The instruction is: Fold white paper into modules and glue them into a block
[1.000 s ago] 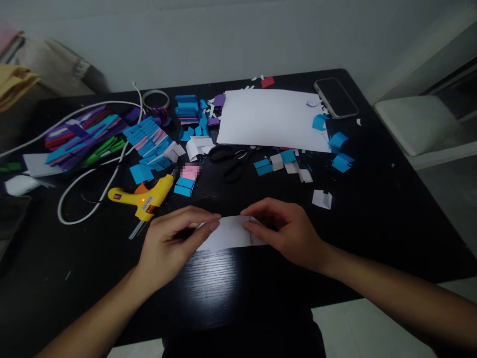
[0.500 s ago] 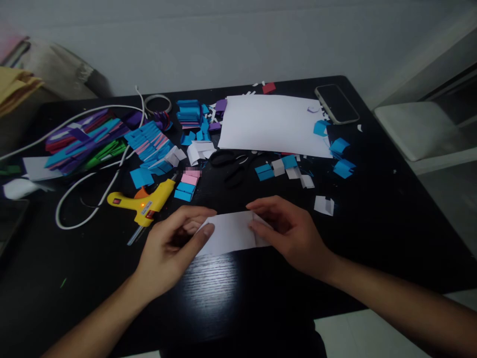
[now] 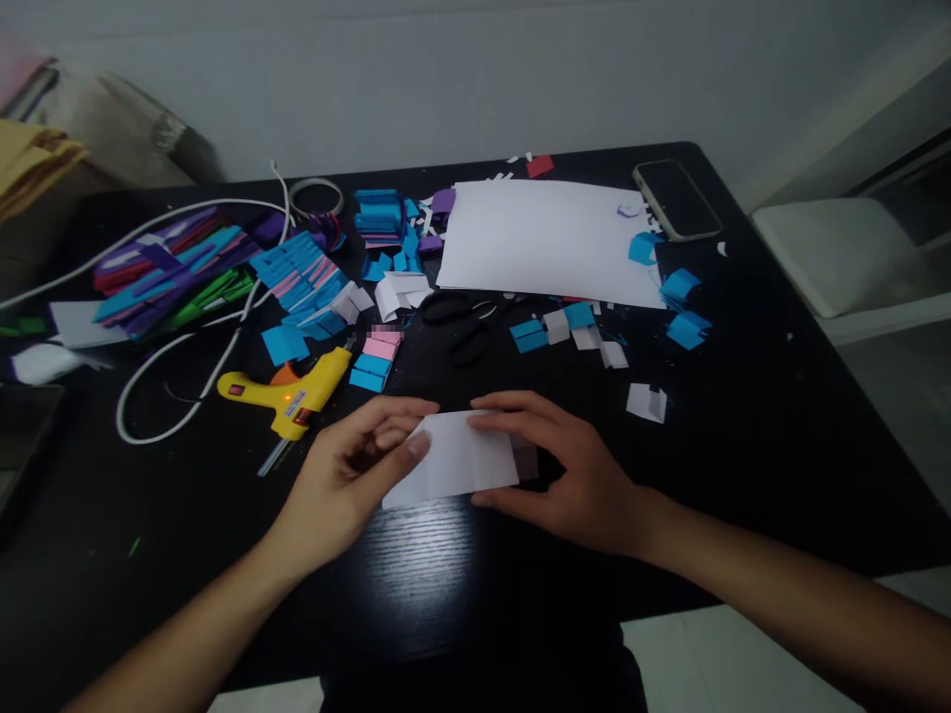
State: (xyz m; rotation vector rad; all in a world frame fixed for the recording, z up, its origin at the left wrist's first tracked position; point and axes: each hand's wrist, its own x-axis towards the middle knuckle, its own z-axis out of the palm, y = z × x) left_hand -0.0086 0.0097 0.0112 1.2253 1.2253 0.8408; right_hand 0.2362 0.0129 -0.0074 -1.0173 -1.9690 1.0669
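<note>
A strip of white paper [image 3: 450,458], marked by upright creases, is held just above the dark table between my two hands. My left hand [image 3: 343,480] pinches its left end, thumb on top and the other fingers curled behind. Around the right part lies my right hand [image 3: 576,470], with fingertips on the far edge and the thumb by the near edge. A fold or flap shows under its fingers. Left of my hands lies a yellow glue gun [image 3: 316,384] with an orange light on. Beyond them is a pink and blue folded paper piece [image 3: 375,358].
Black-handled scissors [image 3: 468,342] lie beyond my hands, before a large white sheet [image 3: 542,238]. Blue folded papers [image 3: 685,329] and a phone [image 3: 678,200] are at the right. A white cable [image 3: 123,401] loops near bundled coloured strips [image 3: 178,277] at the left.
My right hand has shifted its hold: the thumb has dropped from the paper's face to its near edge, and the fingers have come over the top. More creases show on the paper.
</note>
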